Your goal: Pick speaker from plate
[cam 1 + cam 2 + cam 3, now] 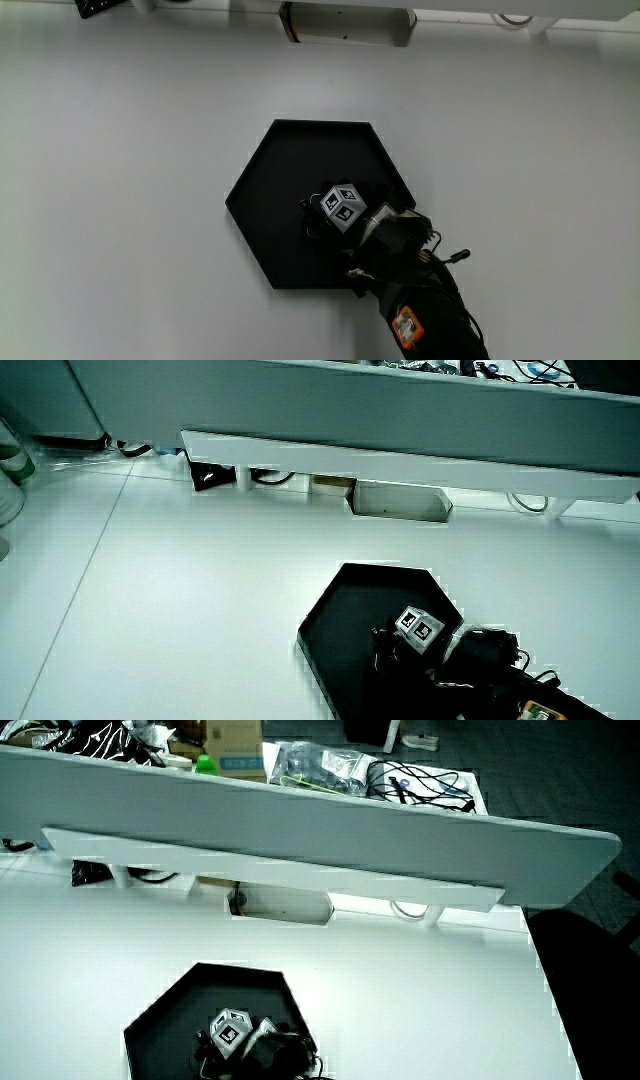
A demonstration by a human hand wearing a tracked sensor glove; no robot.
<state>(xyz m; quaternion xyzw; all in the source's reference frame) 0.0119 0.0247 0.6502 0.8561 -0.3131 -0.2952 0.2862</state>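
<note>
A black hexagonal plate lies on the white table and shows in both side views. The gloved hand, with its patterned cube facing up, reaches over the part of the plate nearest the person. Its forearm crosses the plate's near rim. Both side views show the hand low over the plate. I cannot make out a speaker: anything under the hand is black against the black glove and plate, and the hand hides it.
A low grey partition runs along the table's edge farthest from the person. A pale box sits under it, farther from the person than the plate. Cables lie beside that box.
</note>
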